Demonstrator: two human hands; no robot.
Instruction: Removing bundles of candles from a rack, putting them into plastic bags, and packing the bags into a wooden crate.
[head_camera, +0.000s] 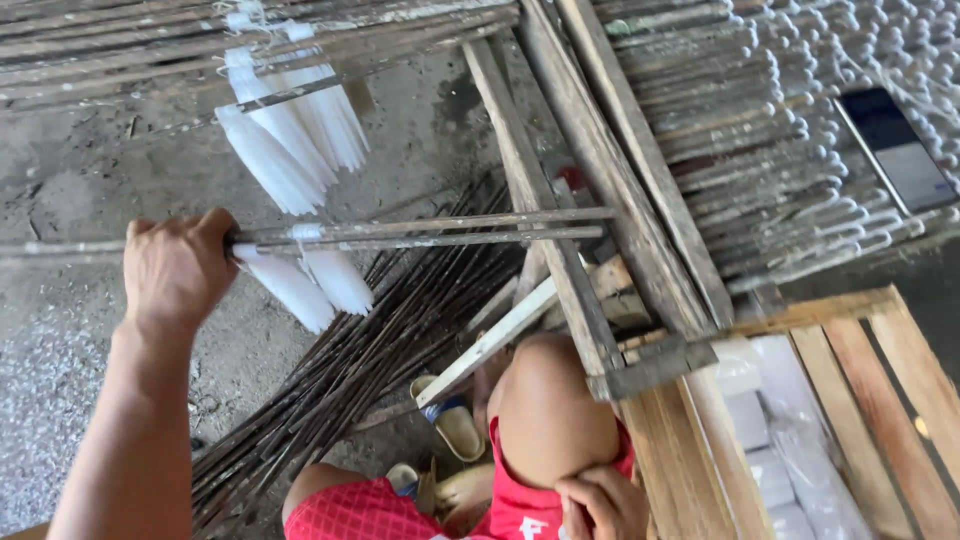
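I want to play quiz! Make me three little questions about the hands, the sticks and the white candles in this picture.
1. True or false: the left hand is closed around thin rods that have white candles hanging from them.
2. Where does the right hand rest? A) on the dark phone B) by the bent knee, on the red shorts C) on the wooden rack
3. Fill the gap: the bundle of bare dark sticks lies on the concrete ____.

Key: 1 true; 2 B; 3 floor.
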